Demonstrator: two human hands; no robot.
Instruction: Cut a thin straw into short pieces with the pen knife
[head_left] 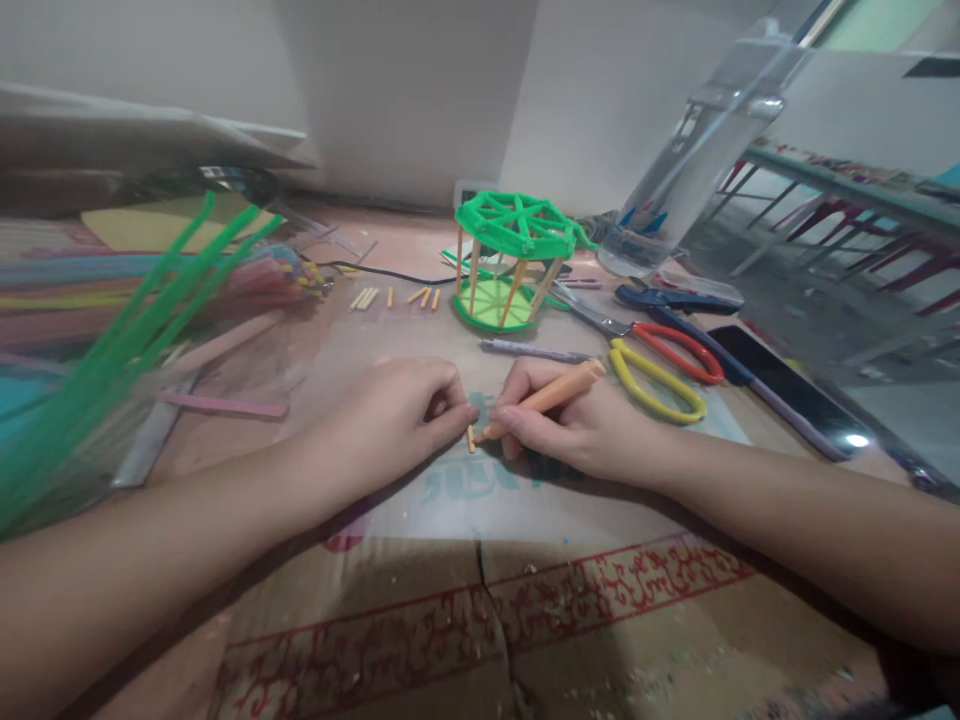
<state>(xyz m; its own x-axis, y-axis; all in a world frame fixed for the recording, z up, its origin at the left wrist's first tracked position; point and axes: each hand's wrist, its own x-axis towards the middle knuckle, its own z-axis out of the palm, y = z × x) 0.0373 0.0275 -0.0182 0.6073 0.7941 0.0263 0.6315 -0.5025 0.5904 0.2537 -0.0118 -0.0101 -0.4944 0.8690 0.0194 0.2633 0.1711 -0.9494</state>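
Between the thumb and forefinger of my left hand (405,405) is a short wooden stick (471,440), coloured orange. My right hand (577,430) grips an orange marker (564,388), its tip at or close beside the stick. Both hands rest on a whitish sheet (405,510) with teal marks. Behind them stands a small round frame (517,230) with a green top, a green-rimmed base and orange stick posts. Several short sticks (425,298), some orange and some pale, lie in a row to its left.
Scissors (660,370) with red and yellow handles, blue-handled pliers (679,300) and a phone (787,385) lie at right. A tall clear bottle (686,160) stands behind them. A pen (532,350) lies beyond my hands. Blurred green pipe cleaners (142,360) and coloured bundles (187,280) fill the left.
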